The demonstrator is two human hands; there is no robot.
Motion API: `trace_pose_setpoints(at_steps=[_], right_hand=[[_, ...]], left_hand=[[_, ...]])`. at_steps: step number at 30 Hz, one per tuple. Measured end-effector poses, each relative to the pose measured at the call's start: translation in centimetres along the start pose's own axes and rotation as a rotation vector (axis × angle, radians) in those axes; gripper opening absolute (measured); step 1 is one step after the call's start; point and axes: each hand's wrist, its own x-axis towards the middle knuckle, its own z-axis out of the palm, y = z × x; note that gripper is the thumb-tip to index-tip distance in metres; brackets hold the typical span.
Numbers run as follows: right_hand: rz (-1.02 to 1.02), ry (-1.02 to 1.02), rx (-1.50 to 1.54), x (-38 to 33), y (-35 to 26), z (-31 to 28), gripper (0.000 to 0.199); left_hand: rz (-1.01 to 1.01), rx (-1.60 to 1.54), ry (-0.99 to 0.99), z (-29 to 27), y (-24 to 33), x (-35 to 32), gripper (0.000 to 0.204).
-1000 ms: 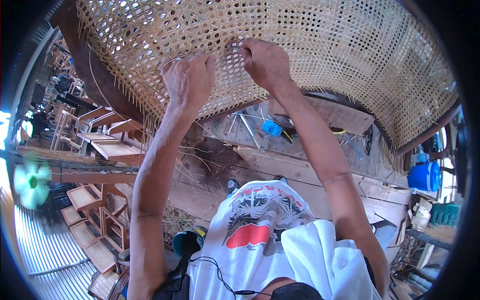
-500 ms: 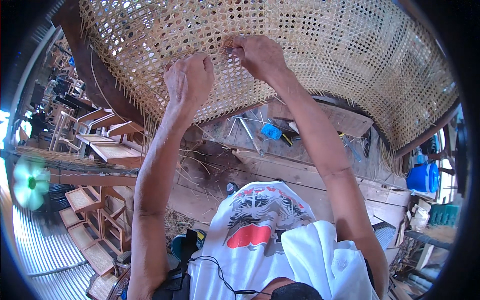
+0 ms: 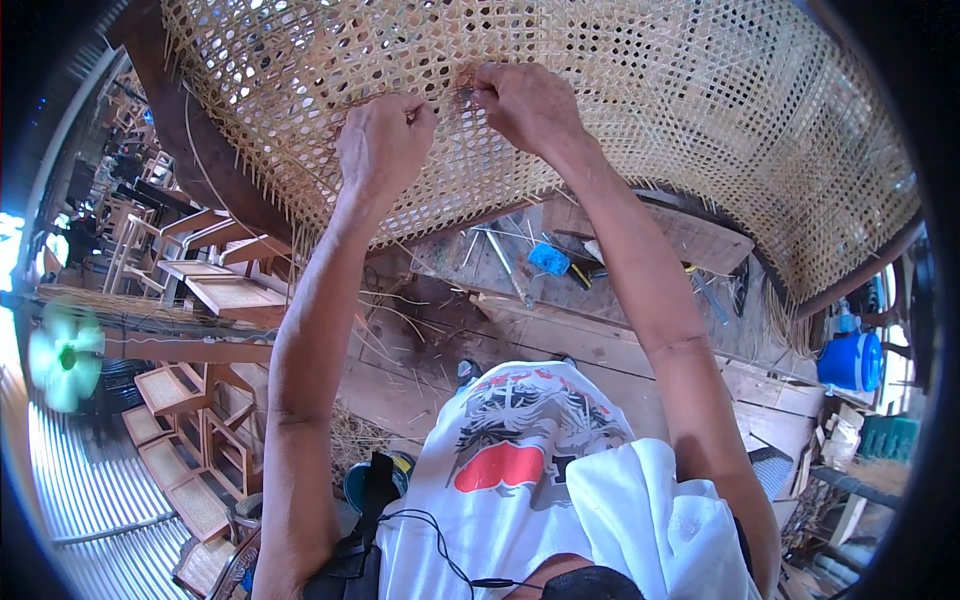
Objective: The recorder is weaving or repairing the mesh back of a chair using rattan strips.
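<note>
A large curved panel of woven cane (image 3: 640,110), pale straw in colour with open holes, fills the top of the view inside a dark wooden frame (image 3: 225,185). Against its middle-left part, my left hand (image 3: 385,145) is closed, thumb and forefinger pinched together. My right hand (image 3: 530,108) is a little farther right and higher, its fingers also curled tight at the weave. Whatever thin thing either hand pinches is hidden by the fingers. Loose cane ends stick out along the panel's left and lower edges.
Below the panel, a wooden bench (image 3: 470,255) carries a blue block-like item (image 3: 548,259), a rod and hand tools. Wooden chair frames (image 3: 185,460) and a green fan (image 3: 66,355) stand at left. A blue water jug (image 3: 848,358) is at right.
Both hands have shifted slightly up and to the right on the cane panel, still closed. The surroundings have moved a little in the view.
</note>
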Motion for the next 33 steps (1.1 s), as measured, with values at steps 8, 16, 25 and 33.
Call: trace_pose_setpoints(at_steps=[8,16,25,33], right_hand=[[0.008,0.005,0.011,0.0,0.0,0.0,0.023],[-0.043,0.028,0.06,0.3,1.0,0.4,0.024],[0.002,0.098,0.113,0.1,0.0,1.4,0.021],[0.069,0.284,0.168,-2.0,1.7,3.3,0.022]], left_hand=[[-0.053,0.081,-0.021,0.8,0.8,-0.3,0.022],[0.021,0.199,0.052,1.9,0.7,0.1,0.021],[0.184,0.337,0.113,3.0,1.1,0.4,0.015],[0.368,0.453,-0.035,0.7,1.5,-0.1,0.02]])
